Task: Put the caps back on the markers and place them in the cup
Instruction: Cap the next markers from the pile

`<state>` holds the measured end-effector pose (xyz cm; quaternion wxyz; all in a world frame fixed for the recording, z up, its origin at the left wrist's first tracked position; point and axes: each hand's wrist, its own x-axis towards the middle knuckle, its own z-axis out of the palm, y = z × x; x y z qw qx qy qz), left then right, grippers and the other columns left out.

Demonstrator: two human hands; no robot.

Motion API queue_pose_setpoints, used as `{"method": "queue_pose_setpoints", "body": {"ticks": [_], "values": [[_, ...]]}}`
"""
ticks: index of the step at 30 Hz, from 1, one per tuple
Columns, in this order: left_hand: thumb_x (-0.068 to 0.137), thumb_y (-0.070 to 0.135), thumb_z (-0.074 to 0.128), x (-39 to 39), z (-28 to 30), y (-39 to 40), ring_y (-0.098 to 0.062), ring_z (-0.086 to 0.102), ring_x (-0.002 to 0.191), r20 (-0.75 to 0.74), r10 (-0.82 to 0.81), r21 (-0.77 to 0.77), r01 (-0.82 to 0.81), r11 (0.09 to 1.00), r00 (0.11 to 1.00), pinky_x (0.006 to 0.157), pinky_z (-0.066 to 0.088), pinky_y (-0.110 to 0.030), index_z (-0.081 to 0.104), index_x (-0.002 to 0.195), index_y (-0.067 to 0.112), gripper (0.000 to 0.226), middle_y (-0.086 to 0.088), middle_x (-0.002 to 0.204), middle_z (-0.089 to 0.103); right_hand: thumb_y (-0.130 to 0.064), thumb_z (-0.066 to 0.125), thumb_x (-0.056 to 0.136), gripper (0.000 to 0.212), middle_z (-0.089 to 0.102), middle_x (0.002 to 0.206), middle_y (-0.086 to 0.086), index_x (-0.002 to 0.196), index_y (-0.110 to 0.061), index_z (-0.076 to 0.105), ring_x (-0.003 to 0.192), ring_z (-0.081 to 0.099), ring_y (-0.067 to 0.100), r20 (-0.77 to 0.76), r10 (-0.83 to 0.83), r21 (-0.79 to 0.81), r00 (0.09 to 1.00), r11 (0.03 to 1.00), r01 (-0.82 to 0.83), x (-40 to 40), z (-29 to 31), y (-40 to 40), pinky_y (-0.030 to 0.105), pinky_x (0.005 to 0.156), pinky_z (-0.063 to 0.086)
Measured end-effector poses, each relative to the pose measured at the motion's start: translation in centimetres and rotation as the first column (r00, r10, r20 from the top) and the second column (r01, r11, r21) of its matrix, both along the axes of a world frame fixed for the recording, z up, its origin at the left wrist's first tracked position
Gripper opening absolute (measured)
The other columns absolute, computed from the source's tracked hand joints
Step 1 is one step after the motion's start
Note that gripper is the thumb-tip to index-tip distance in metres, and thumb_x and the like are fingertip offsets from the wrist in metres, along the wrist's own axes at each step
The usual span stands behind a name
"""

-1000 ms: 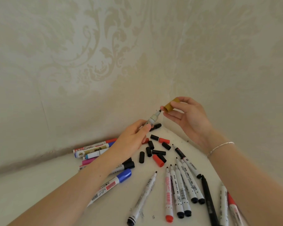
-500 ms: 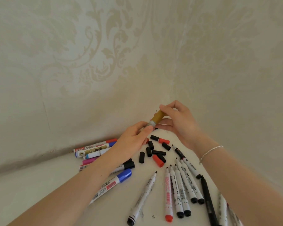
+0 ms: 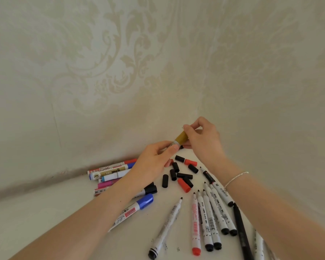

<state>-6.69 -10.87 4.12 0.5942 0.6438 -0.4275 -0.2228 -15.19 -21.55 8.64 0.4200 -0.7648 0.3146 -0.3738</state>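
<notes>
My left hand (image 3: pixel 154 158) grips the barrel of a marker, most of it hidden in my palm. My right hand (image 3: pixel 203 141) pinches the gold cap (image 3: pixel 181 137), which sits over the marker's tip. Both hands hover above the white table (image 3: pixel 45 212) near the wall corner. Several loose black caps (image 3: pixel 174 174) and red caps (image 3: pixel 183 185) lie just below my hands. Several uncapped white markers (image 3: pixel 208 218) fan out at the lower right. No cup is in view.
Capped markers (image 3: pixel 109 170) lie in a pile along the left wall, partly under my left forearm. A blue-capped marker (image 3: pixel 133 209) and a black pen (image 3: pixel 241 231) lie nearer me. Patterned walls close the corner behind.
My right hand brought the gold cap down onto the marker's exposed tip. The cap now covers the tip, and both hands have drawn together.
</notes>
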Motion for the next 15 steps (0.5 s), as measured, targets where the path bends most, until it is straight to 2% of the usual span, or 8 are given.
{"method": "queue_pose_setpoints", "body": {"ticks": [5, 8, 10, 13, 14, 15], "values": [[0.098, 0.031, 0.050, -0.11, 0.03, -0.07, -0.001, 0.032, 0.033, -0.023, 0.000, 0.003, 0.001, 1.000, 1.000, 0.037, 0.027, -0.010, 0.063, 0.093, 0.035, 0.014, 0.006, 0.051, 0.041, -0.028, 0.058, 0.092, 0.023, 0.071, 0.078, 0.015, 0.084, -0.007, 0.052, 0.077, 0.069, 0.038, -0.019, -0.035, 0.018, 0.999, 0.999, 0.035, 0.03, -0.17, 0.24, 0.052, 0.071, 0.057], [0.098, 0.031, 0.050, -0.06, 0.05, -0.08, -0.001, 0.033, 0.032, -0.022, 0.003, 0.015, -0.002, 1.000, 1.000, 0.037, 0.028, -0.009, 0.064, 0.093, 0.033, 0.015, 0.006, 0.050, 0.043, -0.029, 0.057, 0.093, 0.025, 0.072, 0.077, 0.013, 0.083, -0.007, 0.051, 0.075, 0.070, 0.036, -0.041, -0.053, 0.011, 0.998, 0.999, 0.054, 0.00, -0.19, 0.34, 0.046, 0.066, 0.056], [0.098, 0.031, 0.050, -0.03, 0.06, -0.07, 0.000, 0.035, 0.031, -0.013, 0.002, 0.023, -0.001, 1.000, 1.000, 0.037, 0.030, -0.008, 0.064, 0.095, 0.032, 0.014, 0.004, 0.052, 0.044, -0.030, 0.057, 0.093, 0.025, 0.072, 0.075, 0.011, 0.084, -0.007, 0.052, 0.061, 0.067, 0.027, -0.059, -0.058, -0.007, 0.997, 0.998, 0.058, -0.15, -0.27, 0.40, 0.038, 0.056, 0.053], [0.096, 0.035, 0.051, 0.29, -0.15, -0.13, 0.000, 0.035, 0.035, 0.022, 0.001, 0.035, -0.001, 0.999, 1.000, 0.041, 0.032, -0.013, 0.064, 0.093, 0.033, 0.014, 0.004, 0.052, 0.048, -0.030, 0.055, 0.094, 0.025, 0.072, 0.073, 0.009, 0.086, -0.006, 0.052, 0.040, 0.048, 0.008, -0.083, -0.050, -0.056, 0.995, 0.997, 0.046, -0.53, -0.25, 0.36, 0.025, 0.042, 0.041], [0.096, 0.036, 0.051, 0.47, -0.22, -0.17, -0.001, 0.036, 0.036, 0.038, 0.003, 0.040, -0.005, 0.999, 0.999, 0.043, 0.034, -0.014, 0.065, 0.093, 0.033, 0.015, 0.005, 0.052, 0.050, -0.030, 0.056, 0.094, 0.024, 0.072, 0.072, 0.008, 0.086, -0.007, 0.052, 0.037, 0.049, 0.005, -0.094, -0.035, -0.066, 0.995, 0.997, 0.029, -0.61, -0.16, 0.34, 0.024, 0.042, 0.041], [0.096, 0.037, 0.051, 0.59, -0.21, -0.19, -0.003, 0.040, 0.038, 0.054, 0.004, 0.049, -0.007, 0.999, 0.999, 0.044, 0.036, -0.015, 0.066, 0.094, 0.031, 0.016, 0.005, 0.053, 0.052, -0.030, 0.056, 0.093, 0.023, 0.073, 0.071, 0.006, 0.085, -0.008, 0.053, 0.041, 0.056, 0.005, -0.108, -0.012, -0.071, 0.994, 0.997, 0.004, -0.62, -0.06, 0.34, 0.027, 0.045, 0.047]]}}
